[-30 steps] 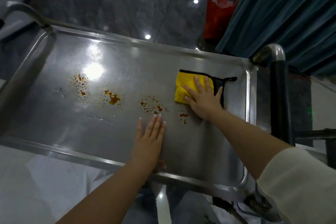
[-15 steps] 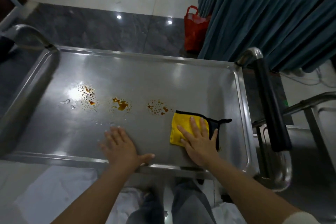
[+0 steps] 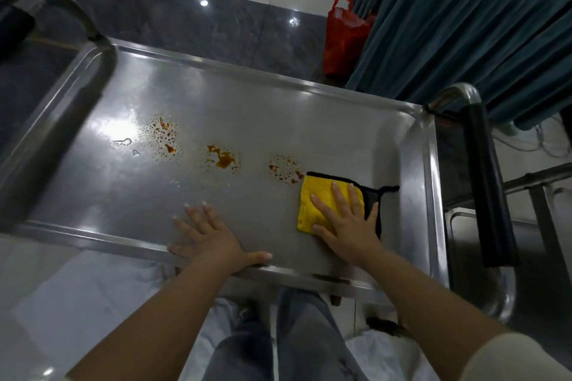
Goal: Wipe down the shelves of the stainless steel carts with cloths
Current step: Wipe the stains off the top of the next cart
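Yellow cloth (image 3: 322, 204) sits under the flat, spread right hand (image 3: 346, 226), beside 3 brown splatters (image 3: 223, 159). Left hand (image 3: 210, 235) rests spread on the cart shelf (image 3: 278, 120).

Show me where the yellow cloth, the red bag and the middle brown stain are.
yellow cloth (image 3: 318, 198): head view, on its bare yellow upper left part.
red bag (image 3: 343, 37): head view, on its front face.
middle brown stain (image 3: 224, 160): head view, on the largest blot.

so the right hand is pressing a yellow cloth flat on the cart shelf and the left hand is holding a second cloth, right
Not quite. In the head view the left hand holds no cloth; it rests bare and flat on the cart shelf near its front rim. The right hand does press the yellow cloth flat on that shelf.
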Available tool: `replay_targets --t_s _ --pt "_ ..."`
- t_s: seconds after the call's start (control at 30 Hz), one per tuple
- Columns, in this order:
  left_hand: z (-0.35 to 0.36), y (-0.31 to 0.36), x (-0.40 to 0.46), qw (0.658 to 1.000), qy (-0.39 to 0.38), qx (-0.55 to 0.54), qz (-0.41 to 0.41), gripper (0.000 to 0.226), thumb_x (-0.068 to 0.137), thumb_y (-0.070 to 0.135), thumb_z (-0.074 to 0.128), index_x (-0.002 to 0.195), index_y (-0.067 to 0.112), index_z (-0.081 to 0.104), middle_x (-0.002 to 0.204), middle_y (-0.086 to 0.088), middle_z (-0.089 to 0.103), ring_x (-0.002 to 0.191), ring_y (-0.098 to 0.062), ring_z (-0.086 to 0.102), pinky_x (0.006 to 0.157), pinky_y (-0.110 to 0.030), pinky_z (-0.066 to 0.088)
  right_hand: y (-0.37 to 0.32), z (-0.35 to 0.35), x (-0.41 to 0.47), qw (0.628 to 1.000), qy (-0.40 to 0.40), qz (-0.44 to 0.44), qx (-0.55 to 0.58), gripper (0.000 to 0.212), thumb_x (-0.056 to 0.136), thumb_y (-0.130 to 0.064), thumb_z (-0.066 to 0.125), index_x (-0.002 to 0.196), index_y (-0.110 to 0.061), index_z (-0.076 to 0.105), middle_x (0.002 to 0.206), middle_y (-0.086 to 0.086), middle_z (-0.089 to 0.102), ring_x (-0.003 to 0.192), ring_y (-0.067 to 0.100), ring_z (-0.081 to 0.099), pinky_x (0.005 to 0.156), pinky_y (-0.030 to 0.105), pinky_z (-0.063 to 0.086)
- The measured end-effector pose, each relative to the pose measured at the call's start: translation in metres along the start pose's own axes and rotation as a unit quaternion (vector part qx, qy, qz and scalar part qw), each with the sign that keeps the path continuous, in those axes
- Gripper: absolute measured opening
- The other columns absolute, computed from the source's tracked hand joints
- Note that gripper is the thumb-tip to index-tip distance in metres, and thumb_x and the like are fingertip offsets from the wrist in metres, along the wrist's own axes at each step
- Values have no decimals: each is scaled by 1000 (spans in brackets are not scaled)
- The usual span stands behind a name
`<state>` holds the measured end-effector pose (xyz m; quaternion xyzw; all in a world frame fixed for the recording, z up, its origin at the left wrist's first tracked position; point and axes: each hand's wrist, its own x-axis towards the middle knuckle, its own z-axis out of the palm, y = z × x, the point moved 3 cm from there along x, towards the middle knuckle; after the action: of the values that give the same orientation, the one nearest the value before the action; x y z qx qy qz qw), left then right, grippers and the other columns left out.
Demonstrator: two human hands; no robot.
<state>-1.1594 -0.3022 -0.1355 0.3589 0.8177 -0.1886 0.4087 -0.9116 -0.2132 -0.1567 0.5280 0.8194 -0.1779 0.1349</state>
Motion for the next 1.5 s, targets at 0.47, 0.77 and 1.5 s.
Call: replay_targets --t_s 0.47,0.77,1.5 --pt "-4 21 14 999 -22 -16 -45 169 38 91 64 116 3 -57 123 -28 -61 124 -54 -44 107 -73 2 34 -87 182 998 -10 -32 58 45 96 -58 26 140 -59 16 159 -13 -9 145 22 -20 104 70 -14" --pt "-8 44 23 998 11 -54 -35 170 37 90 66 116 6 -59 125 -23 -62 120 -50 -50 108 -73 -6 9 -121 271 994 -6 6 105 47 94 -62 26 140 -55 24 159 -13 -8 145 21 -19 102 71 -15" --pt "-18 44 27 993 75 -59 66 146 61 87 54 142 1 -31 146 -31 -36 134 -56 -29 109 -68 -1 -60 -27 61 992 -22 -16 126 43 94 -61 23 131 -69 1 152 -23 -23 138 8 -32 108 62 -18"
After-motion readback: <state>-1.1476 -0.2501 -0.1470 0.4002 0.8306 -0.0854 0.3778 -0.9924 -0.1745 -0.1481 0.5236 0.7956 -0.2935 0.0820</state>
